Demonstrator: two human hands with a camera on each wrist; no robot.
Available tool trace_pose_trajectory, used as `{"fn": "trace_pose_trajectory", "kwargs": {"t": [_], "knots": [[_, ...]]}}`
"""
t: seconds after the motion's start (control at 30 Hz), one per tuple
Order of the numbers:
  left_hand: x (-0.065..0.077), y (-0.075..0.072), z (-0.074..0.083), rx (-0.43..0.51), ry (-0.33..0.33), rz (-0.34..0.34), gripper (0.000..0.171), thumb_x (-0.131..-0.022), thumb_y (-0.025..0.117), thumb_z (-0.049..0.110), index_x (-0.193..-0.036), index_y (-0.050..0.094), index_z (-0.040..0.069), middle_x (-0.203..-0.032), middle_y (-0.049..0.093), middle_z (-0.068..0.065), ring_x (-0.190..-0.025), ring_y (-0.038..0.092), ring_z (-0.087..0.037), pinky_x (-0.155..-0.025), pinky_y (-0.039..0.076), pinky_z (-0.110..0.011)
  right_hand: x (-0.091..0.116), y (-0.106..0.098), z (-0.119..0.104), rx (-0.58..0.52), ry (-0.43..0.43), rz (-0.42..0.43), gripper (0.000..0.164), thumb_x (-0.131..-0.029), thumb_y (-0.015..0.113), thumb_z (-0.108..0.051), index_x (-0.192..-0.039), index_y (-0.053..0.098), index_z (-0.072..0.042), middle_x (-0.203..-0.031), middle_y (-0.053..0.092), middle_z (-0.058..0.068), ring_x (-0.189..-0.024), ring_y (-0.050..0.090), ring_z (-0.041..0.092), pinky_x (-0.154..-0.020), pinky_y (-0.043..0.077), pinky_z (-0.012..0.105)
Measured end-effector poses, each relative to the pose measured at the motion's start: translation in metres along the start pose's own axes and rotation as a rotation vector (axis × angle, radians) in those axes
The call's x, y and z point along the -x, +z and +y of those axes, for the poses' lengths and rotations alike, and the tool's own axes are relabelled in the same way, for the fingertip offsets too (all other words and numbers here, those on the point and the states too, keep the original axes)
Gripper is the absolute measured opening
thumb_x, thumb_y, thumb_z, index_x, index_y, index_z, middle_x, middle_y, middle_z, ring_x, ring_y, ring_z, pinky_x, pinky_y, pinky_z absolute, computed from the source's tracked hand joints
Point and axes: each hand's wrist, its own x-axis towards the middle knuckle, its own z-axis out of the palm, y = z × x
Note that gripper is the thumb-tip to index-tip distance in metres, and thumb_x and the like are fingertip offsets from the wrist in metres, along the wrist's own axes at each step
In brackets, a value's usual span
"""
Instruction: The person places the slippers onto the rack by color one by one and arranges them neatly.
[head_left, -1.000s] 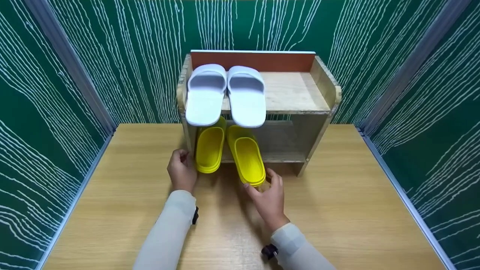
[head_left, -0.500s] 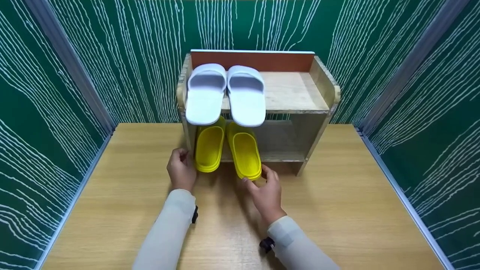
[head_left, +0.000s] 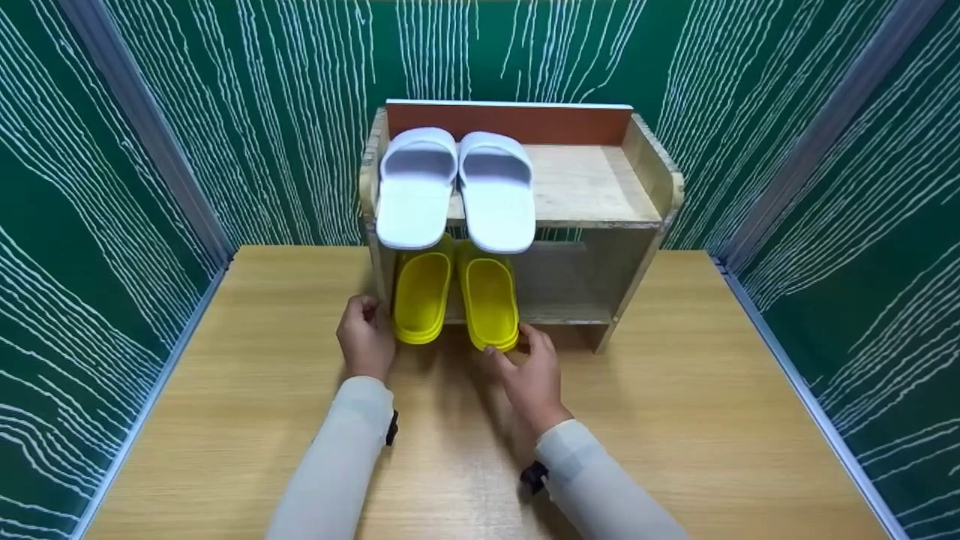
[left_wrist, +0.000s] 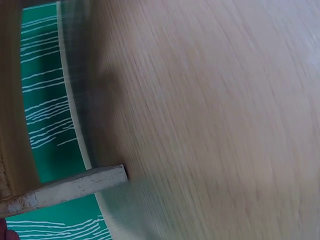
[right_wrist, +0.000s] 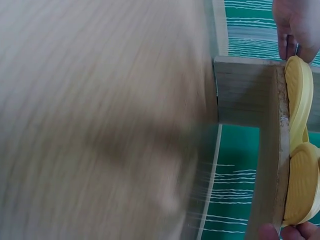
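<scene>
A small wooden shoe rack bears two pairs of slippers. On its lower shelf are the left yellow slipper and the right yellow slipper, heels jutting past the front edge. My right hand pinches the right one at its heel, thumb at the back and fingers along the outer side. The right wrist view shows fingertips against that slipper's sole end. With curled fingers, my left hand holds the rack's left side panel. The yellow toes are hidden under the upper shelf.
Two white slippers sit side by side on the left of the upper shelf, overhanging its front. The rack stands on a wood-grain table, with green, white-streaked walls behind and at both sides.
My right hand has pushed the right yellow slipper farther into the rack and straightened it beside the left one. The left hand has stayed at the side panel.
</scene>
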Motion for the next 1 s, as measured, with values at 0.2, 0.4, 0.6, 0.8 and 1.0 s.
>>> {"fn": "trace_pose_trajectory", "kwargs": {"t": [0.2, 0.4, 0.6, 0.8, 1.0], "knots": [[0.0, 0.002, 0.002, -0.001, -0.017, -0.016, 0.005, -0.102, 0.065, 0.001, -0.107, 0.063, -0.001, -0.104, 0.068, -0.017, -0.099, 0.066, -0.03, -0.09, 0.056, -0.043, -0.007, 0.0, 0.0, 0.014, 0.025, -0.025, 0.067, -0.093, 0.084, -0.023, -0.149, 0.052, -0.003, -0.137, 0.057, 0.011, -0.13, 0.057, 0.036, -0.114, 0.048, 0.049], [-0.002, 0.001, 0.005, -0.028, -0.023, -0.055, 0.006, -0.102, 0.066, 0.002, -0.106, 0.063, -0.001, -0.1, 0.068, -0.016, -0.094, 0.064, -0.029, -0.086, 0.055, -0.042, -0.01, -0.001, -0.001, 0.029, 0.032, -0.056, 0.062, -0.095, 0.081, -0.027, -0.149, 0.054, -0.008, -0.138, 0.056, 0.009, -0.129, 0.059, 0.035, -0.111, 0.051, 0.046], [-0.006, 0.003, 0.007, -0.047, 0.0, -0.074, 0.004, -0.101, 0.066, 0.002, -0.104, 0.063, 0.0, -0.098, 0.069, -0.016, -0.093, 0.066, -0.03, -0.085, 0.055, -0.042, -0.018, -0.003, -0.006, 0.089, -0.002, -0.039, 0.058, -0.095, 0.081, -0.029, -0.146, 0.059, -0.014, -0.136, 0.058, 0.004, -0.127, 0.06, 0.028, -0.111, 0.051, 0.044], [-0.005, 0.001, 0.008, -0.038, -0.032, -0.092, 0.004, -0.103, 0.064, 0.002, -0.106, 0.063, 0.0, -0.1, 0.069, -0.015, -0.095, 0.066, -0.029, -0.086, 0.054, -0.041, -0.02, -0.004, -0.007, 0.094, 0.046, -0.08, 0.057, -0.097, 0.079, -0.031, -0.149, 0.058, -0.02, -0.138, 0.056, -0.001, -0.13, 0.057, 0.023, -0.115, 0.048, 0.044], [-0.004, 0.0, 0.007, -0.035, -0.05, -0.107, 0.007, -0.104, 0.062, 0.005, -0.108, 0.063, 0.0, -0.102, 0.068, -0.016, -0.097, 0.064, -0.029, -0.087, 0.054, -0.04, -0.022, -0.006, -0.007, 0.07, 0.088, -0.104, 0.057, -0.096, 0.08, -0.032, -0.148, 0.057, -0.023, -0.137, 0.056, -0.003, -0.131, 0.058, 0.021, -0.114, 0.048, 0.042]]}}
